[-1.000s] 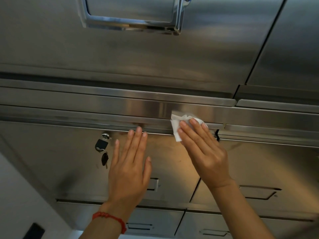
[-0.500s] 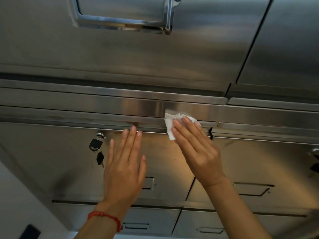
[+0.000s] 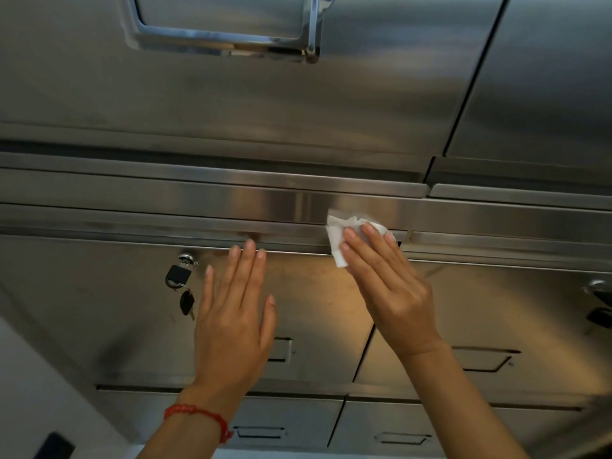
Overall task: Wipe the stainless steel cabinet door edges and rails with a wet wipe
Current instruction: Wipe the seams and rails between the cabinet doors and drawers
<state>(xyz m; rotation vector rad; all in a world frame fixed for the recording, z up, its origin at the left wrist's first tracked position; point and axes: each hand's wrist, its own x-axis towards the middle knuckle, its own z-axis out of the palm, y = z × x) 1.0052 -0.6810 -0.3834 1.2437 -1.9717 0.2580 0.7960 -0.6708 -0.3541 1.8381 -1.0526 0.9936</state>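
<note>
Cabinet: your view is filled by the stainless steel cabinet (image 3: 231, 104); its upper doors are cut off at the top edge, so only the lower part of the recessed handle (image 3: 228, 38) shows.
Rails: the horizontal rails (image 3: 165, 197) run left to right across the middle, bright where light reflects near the centre, dull and streaked toward the left.
Lower door: the door (image 3: 109, 313) below the rails shows smudges and a warm glare between your hands.
Left hand: your left hand (image 3: 231, 323) lies flat on that lower door, fingers straight and together, tips just under the rail, gripping nothing. It hides part of a small recessed pull.
Right hand: your right hand (image 3: 387, 289) presses with straight fingers, not curled, and covers most of the wipe.
Wet wipe: the white, crumpled wet wipe (image 3: 337, 233) sits on the lower rail, right of centre, beside the door seam.
Keys: black keys (image 3: 180, 286) hang from a lock left of your left hand.
Bracelet: a red bracelet (image 3: 198, 417) circles your left wrist.
</note>
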